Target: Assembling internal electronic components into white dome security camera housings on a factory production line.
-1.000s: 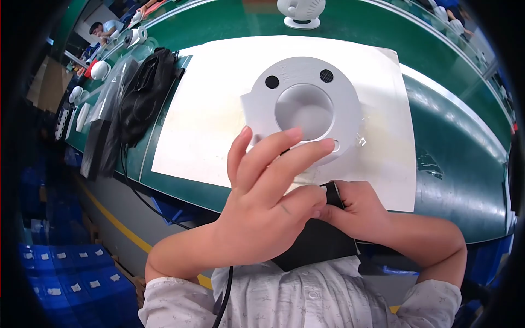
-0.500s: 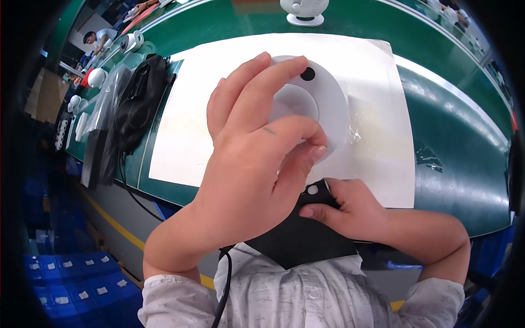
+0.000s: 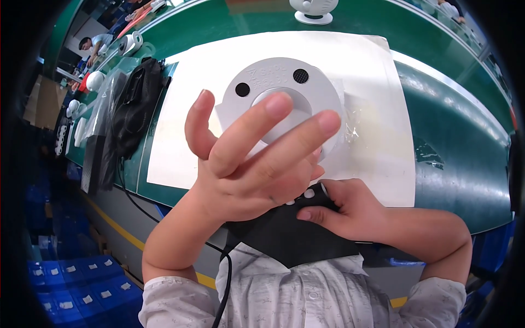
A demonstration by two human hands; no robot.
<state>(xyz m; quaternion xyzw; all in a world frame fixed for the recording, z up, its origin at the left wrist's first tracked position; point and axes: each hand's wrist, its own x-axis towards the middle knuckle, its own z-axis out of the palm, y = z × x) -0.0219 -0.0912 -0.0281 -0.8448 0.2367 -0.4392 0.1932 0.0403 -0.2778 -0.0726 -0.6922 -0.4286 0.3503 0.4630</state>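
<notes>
- While the head view looked down, the right hand (image 3: 358, 208) gripped a black sheet (image 3: 295, 240) near its upper edge, thumb on top, beside pale round spots (image 3: 309, 193).
- The left hand (image 3: 243, 177) hung over the white round base (image 3: 322, 101), three fingers spread — forefinger and thumb were mostly hidden, so I couldn't tell whether they pinched anything.
- The base lay on a white board (image 3: 377, 104), with two round dark pads (image 3: 300, 76) showing.
- Good handling seemed to need a steady sheet, light fingertips and a clear sightline past the knuckles.
- The green surface (image 3: 459, 186) carried the board and, leftward, a black bag (image 3: 136, 106).
- Beyond — upper left — was another person (image 3: 99, 42); blue boxes (image 3: 82, 281) stood lower left.
</notes>
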